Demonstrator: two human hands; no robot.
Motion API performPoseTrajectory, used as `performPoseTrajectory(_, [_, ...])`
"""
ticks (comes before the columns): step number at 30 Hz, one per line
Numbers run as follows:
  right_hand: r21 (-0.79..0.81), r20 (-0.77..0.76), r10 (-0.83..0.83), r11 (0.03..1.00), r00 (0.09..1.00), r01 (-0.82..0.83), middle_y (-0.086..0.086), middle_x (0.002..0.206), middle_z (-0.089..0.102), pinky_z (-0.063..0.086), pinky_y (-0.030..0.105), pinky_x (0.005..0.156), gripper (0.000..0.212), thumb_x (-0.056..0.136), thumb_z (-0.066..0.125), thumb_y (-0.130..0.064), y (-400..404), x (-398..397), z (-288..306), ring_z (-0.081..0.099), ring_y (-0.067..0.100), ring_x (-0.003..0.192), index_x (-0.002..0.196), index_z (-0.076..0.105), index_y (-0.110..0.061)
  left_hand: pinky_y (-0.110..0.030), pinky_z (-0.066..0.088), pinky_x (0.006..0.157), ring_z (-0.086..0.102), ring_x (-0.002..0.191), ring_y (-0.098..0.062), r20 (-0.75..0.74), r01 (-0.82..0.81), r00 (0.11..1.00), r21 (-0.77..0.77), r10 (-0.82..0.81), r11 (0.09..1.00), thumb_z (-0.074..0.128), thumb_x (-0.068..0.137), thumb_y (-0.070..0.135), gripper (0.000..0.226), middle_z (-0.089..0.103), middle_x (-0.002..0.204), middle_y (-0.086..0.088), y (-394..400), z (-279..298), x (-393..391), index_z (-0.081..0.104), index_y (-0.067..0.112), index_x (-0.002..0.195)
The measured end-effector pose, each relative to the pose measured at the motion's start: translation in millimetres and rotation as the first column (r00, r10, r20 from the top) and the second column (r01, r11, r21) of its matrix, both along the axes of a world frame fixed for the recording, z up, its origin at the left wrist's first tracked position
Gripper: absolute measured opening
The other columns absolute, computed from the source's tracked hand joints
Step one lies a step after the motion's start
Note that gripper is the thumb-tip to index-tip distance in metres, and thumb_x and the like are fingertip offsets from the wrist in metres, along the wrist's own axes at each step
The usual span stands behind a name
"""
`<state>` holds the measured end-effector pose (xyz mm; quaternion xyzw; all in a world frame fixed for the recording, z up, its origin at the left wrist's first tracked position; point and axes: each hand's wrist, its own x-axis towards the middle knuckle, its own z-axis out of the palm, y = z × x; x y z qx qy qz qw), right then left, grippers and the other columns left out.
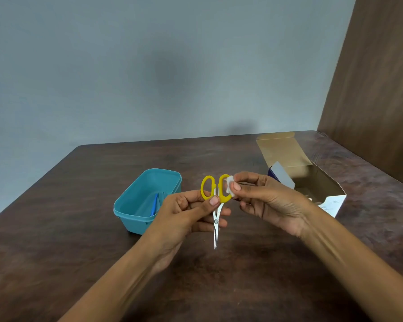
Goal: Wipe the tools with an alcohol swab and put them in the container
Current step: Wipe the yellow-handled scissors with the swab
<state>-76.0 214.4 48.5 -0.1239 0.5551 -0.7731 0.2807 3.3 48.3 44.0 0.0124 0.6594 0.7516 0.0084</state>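
The left hand (pixel 186 212) grips the yellow-handled scissors (pixel 215 205) above the table (pixel 56 240), fingers curled behind the shanks and hiding part of them, blades closed and pointing toward the person. The right hand (pixel 263 198) pinches a white alcohol swab (pixel 230 185) against the right handle loop. In the teal container (pixel 135 219), a blue tool (pixel 154 204) shows only partly. The open cardboard box (pixel 316 182) hides its contents.

A dark brown, mottled wooden table (pixel 219 287) stands against a plain, matte grey-blue wall (pixel 149 66). A brown wood-grain panel (pixel 377 89) rises at right. Soft shadows fall on the wall.
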Motion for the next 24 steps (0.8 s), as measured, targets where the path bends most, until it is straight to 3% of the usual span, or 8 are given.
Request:
performPoseTrajectory(6, [-0.014, 0.098, -0.051, 0.998, 0.994, 0.053, 0.002, 0.077, 0.071, 0.050, 0.014, 0.047, 0.017, 0.059, 0.075, -0.018, -5, -1, -4, 0.063, 0.008, 0.065, 0.076, 0.070, -0.015, -0.019, 0.054, 0.057, 0.071, 0.066, -0.016, 0.013, -0.003, 1.000, -0.069, 0.004, 0.998, 0.063, 0.077, 0.018, 0.026, 0.075, 0.086, -0.014, -3, 0, -1, 0.071, 0.006, 0.099])
performPoseTrajectory(11, [-0.046, 0.094, -0.027, 0.998, 0.995, 0.031, -0.001, 0.067, 0.067, 0.050, 0.014, 0.047, 0.015, 0.060, 0.071, -0.015, -9, 4, -6, 0.062, 0.005, 0.058, 0.074, 0.064, -0.014, -0.018, 0.054, 0.055, 0.071, 0.066, -0.015, 0.001, -0.064, 0.998, 0.031, 0.064, 0.997, 0.064, 0.073, 0.018, 0.022, 0.075, 0.082, -0.013, -1, -1, 0, 0.073, 0.010, 0.092])
performPoseTrajectory(19, [-0.050, -0.052, -0.052, 0.998, 0.997, 0.049, -0.002, 0.074, 0.071, 0.053, 0.017, 0.056, 0.016, 0.062, 0.071, -0.013, -12, 10, -9, 0.066, 0.006, 0.065, 0.075, 0.061, -0.014, -0.017, 0.055, 0.053, 0.071, 0.063, -0.012, 0.020, -0.095, 0.995, 0.127, 0.093, 0.987, 0.061, 0.073, 0.018, 0.019, 0.075, 0.077, -0.009, 3, 0, 1, 0.073, 0.009, 0.084])
performPoseTrajectory(24, [-0.005, -0.180, -0.120, 0.993, 0.976, 0.121, 0.004, 0.074, 0.073, 0.055, 0.020, 0.059, 0.024, 0.051, 0.077, -0.010, -11, 12, -8, 0.069, 0.010, 0.068, 0.070, 0.064, -0.017, -0.016, 0.056, 0.053, 0.072, 0.064, -0.012, 0.063, -0.096, 0.994, 0.147, 0.088, 0.984, 0.063, 0.071, 0.019, 0.016, 0.076, 0.078, -0.010, 4, 1, 1, 0.075, 0.013, 0.079])
